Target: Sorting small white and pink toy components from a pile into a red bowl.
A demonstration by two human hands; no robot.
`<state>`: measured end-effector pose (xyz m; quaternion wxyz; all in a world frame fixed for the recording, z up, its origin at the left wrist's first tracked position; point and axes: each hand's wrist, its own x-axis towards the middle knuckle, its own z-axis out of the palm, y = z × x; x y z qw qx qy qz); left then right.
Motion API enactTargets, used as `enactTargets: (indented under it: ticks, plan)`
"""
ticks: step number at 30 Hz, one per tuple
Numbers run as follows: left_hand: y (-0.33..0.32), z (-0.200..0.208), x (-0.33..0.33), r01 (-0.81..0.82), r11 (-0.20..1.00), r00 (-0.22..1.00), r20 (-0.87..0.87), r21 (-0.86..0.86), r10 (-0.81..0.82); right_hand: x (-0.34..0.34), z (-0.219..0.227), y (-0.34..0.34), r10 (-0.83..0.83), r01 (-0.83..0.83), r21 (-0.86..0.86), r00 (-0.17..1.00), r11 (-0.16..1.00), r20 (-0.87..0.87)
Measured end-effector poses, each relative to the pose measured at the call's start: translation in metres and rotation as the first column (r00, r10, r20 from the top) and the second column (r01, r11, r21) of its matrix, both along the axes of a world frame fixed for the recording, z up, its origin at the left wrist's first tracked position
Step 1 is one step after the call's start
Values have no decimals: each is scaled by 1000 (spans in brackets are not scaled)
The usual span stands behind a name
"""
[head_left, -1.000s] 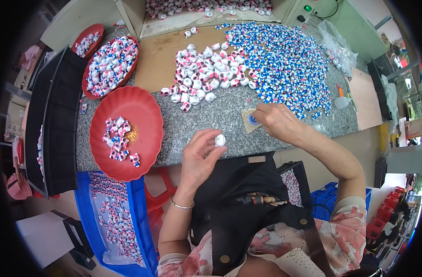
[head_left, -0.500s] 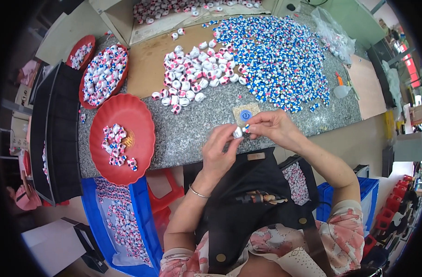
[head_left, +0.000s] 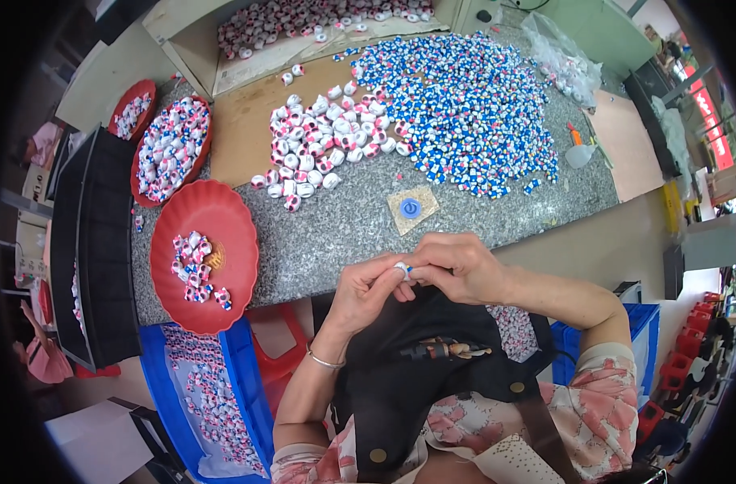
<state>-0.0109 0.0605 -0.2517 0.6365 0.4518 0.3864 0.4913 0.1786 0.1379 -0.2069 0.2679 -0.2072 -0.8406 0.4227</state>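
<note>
Close to my body, past the counter's near edge, both hands meet. My left hand [head_left: 368,292] pinches a small white rounded plastic piece [head_left: 401,268]. Pressed against it is a small blue-and-white piece [head_left: 409,273] in the closed fingertips of my right hand [head_left: 458,264], mostly covered by them. Beyond my hands, a blue round cup [head_left: 410,208] sits on a tan square pad [head_left: 425,196]. White-and-pink rounded pieces [head_left: 312,129] lie in a loose heap farther off, beside a wide spread of small blue-and-white pieces [head_left: 473,105].
At left, a red scalloped bowl [head_left: 243,242] holds several assembled pieces; a fuller red bowl [head_left: 203,149] stands behind it. A blue crate [head_left: 251,387] is below the counter. An orange-tipped bottle [head_left: 579,155] and a plastic bag [head_left: 557,56] are at right.
Both hands have drawn nearer my body and slightly left, away from the pad. The two small pieces are now pressed together between my fingertips. The whole view has shifted a little.
</note>
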Motion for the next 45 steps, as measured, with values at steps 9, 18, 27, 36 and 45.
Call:
enactTargets:
  ticks: [9,18,27,36,45]
  plan:
    - [3,-9,-15,142,974,949,304,-178,-83,-7,-4,16,-15,28,-132,995,991,95]
    - [3,-6,-13,6,992,996,87,-129,5,-12,-5,14,-50,90,-228,983,969,175]
    - [5,0,-18,-8,985,998,55,-170,17,-14,15,16,-17,15,61,999,998,34]
    - [20,1,4,-21,978,987,149,-209,53,-1,0,30,-31,26,140,999,990,35]
    - [26,16,-20,-128,986,992,-1,-104,128,74,28,112,-489,446,-487,871,751,43]
